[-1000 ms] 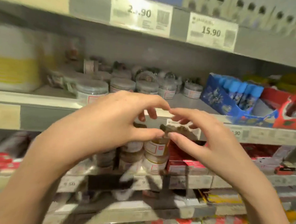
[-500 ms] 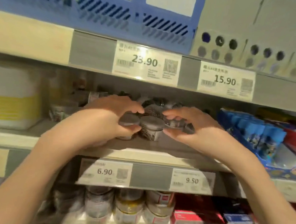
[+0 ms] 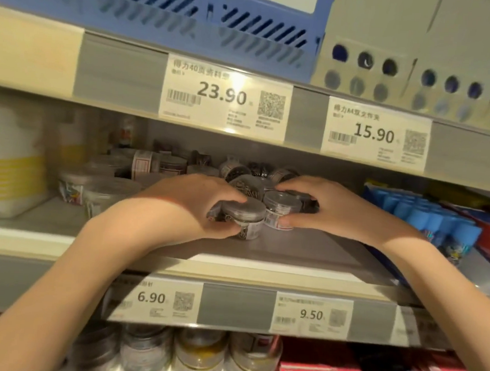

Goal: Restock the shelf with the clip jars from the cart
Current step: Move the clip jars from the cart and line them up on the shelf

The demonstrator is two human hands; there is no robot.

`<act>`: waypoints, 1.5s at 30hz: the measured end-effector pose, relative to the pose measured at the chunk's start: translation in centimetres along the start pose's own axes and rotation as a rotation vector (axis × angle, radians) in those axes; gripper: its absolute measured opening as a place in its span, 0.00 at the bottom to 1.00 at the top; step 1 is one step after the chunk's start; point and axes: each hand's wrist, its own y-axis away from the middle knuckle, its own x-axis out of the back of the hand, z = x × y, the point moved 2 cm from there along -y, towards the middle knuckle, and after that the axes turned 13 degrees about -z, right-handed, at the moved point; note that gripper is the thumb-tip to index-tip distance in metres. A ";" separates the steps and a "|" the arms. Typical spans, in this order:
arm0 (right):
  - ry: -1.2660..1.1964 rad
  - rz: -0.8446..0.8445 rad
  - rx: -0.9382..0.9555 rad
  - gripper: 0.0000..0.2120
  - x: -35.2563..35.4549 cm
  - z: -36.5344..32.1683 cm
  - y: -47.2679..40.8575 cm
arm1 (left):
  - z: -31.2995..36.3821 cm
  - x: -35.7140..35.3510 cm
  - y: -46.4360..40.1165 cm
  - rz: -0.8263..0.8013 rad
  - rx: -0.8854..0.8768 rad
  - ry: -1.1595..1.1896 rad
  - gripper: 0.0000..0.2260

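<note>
On the shelf (image 3: 277, 253), one clip jar (image 3: 243, 214) is gripped by the left hand (image 3: 191, 205); a neighbouring clip jar (image 3: 281, 209) is pinched by curled right hand (image 3: 322, 207) fingers (image 3: 289, 222).

Both forearms are bare to the hands (image 3: 196, 205), no sleeves or jewellery visible.

I'm bringing both hands up from in front of the lower shelves onto the shelf (image 3: 277, 253), my left hand (image 3: 190, 208) now setting one clip jar (image 3: 243, 214) down, my right hand (image 3: 328, 207) pressing another jar (image 3: 281, 209) just beside it.
</note>
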 end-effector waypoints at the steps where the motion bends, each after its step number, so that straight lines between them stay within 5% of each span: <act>1: 0.004 0.007 0.008 0.29 -0.1 0.2 -0.2 | -0.1 -0.1 0.0 -0.001 -0.006 0.005 0.22; 12: -0.009 -0.031 0.045 0.30 -1.3 0.9 -0.4 | -0.3 0.0 0.4 0.058 -0.073 0.108 0.13; 23: -0.222 0.003 0.096 0.16 -1.1 0.4 1.7 | -0.4 0.4 3.5 0.050 -0.157 0.169 0.09; 37: -0.458 -0.004 0.098 0.18 -1.4 -0.5 2.7 | -0.5 0.0 4.1 0.089 -0.153 0.226 0.13; 45: -0.566 0.133 0.152 0.19 -0.2 -2.1 2.5 | -0.4 0.1 4.3 0.095 -0.038 0.164 0.25</act>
